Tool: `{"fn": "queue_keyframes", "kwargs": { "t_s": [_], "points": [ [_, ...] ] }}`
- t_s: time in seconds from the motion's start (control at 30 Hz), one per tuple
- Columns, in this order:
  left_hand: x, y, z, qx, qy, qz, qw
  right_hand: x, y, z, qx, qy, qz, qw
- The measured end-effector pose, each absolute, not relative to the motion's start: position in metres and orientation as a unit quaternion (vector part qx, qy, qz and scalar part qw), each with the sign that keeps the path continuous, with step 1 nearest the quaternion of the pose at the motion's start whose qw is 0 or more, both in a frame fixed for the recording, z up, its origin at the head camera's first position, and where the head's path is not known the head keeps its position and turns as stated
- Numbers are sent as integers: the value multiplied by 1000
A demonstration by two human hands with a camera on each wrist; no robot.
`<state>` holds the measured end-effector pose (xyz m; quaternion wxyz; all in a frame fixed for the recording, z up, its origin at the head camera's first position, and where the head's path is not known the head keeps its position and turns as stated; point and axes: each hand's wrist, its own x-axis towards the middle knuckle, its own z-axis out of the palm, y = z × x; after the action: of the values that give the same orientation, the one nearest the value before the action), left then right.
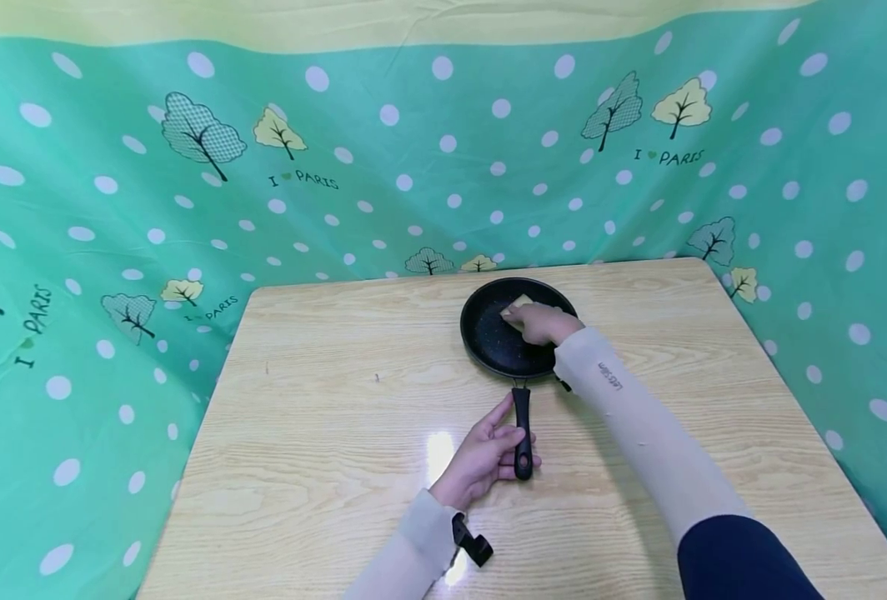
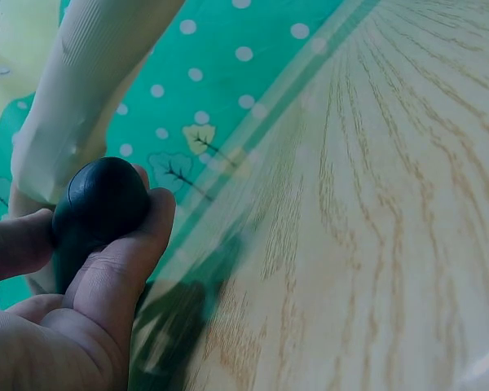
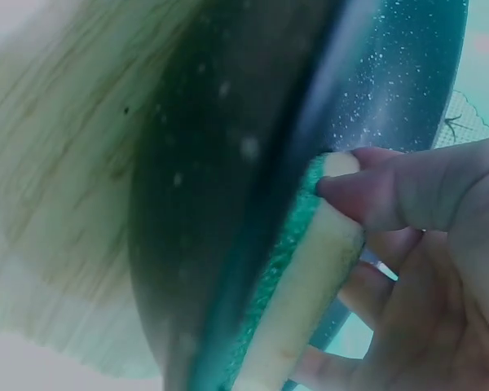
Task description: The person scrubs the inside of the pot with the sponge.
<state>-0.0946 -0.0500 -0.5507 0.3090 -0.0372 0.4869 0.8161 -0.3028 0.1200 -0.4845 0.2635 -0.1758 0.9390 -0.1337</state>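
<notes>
A black frying pan [image 1: 488, 346] with a speckled inside is at the far side of the wooden table. My left hand [image 1: 477, 462] grips its black handle [image 1: 522, 412], thumb on one side and fingers curled round the other. In the left wrist view the handle's rounded end [image 2: 106, 199] sits between thumb and fingers, above the tabletop. Inside the pan, my right hand [image 1: 539, 323] pinches a sponge [image 3: 301, 293]. Its body is cream-yellow, and the green scouring side faces the pan's inner surface. Part of the sponge is hidden by the fingers in the head view.
The light wood table [image 1: 323, 433] extends on both sides of the pan. A green dotted cloth [image 1: 383, 183] with printed trees hangs behind and along the sides. A dark strap with a small black block [image 1: 477, 546] is on the left wrist.
</notes>
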Motion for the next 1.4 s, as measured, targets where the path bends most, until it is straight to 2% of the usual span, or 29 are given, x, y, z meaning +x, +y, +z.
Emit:
{"fn": "queue_keyframes", "kwargs": {
  "t_s": [0.6, 1.07, 1.4],
  "points": [
    [-94, -50, -549, -41, 489, 814, 311, -282, 123, -467, -137, 946, -110, 273],
    [-95, -49, -550, -42, 491, 813, 311, -261, 120, -455, -112, 938, -105, 312],
    [-94, -49, -550, -44, 490, 814, 309, -250, 114, -460, -163, 933, -100, 304]
  ]
}}
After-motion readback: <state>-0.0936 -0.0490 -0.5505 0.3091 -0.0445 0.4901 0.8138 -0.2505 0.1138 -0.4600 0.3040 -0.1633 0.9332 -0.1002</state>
